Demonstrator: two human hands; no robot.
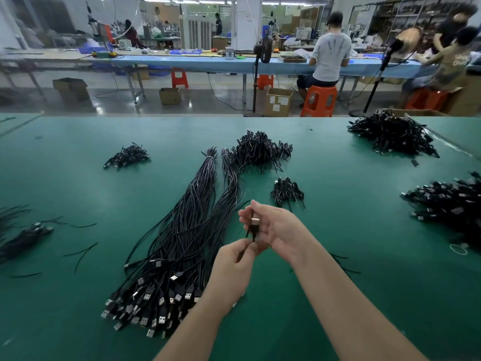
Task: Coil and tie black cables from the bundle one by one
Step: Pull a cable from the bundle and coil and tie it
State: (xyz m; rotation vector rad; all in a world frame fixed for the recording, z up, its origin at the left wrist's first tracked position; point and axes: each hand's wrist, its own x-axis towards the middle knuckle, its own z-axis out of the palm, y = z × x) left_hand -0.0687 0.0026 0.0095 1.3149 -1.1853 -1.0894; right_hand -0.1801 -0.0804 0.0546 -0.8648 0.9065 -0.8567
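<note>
Green matting covers the wide workbench [78,183], whose far edge runs straight across the frame, with a factory aisle, orange plastic stools [318,100] and cardboard boxes [278,102] beyond it. Open mat lies to the left of centre and along the near edge on both sides of the forearms; heaps of finished work crowd the right side and the far middle.

At centre, a long bundle of loose black USB cables [187,230] stretches from near-left to far-right, its long axis running diagonally away from the wearer, with the silver-tipped plugs fanned out at the near end and the thin ends gathered at the far end. Just right of it, a person's right hand [276,227] is raised above the mat, fingers loosely curled around a single black cable with a metal USB plug [253,226]; the plug stands roughly upright, metal tip upward. Below it the left hand [234,264] pinches the same cable's lead between thumb and forefinger, the two hands nearly touching.

Small piles of coiled, tied black cables [260,149] sit behind the hands, with another small pile [286,191] just beyond the right hand, and larger mounds [393,136] at far right.
</note>
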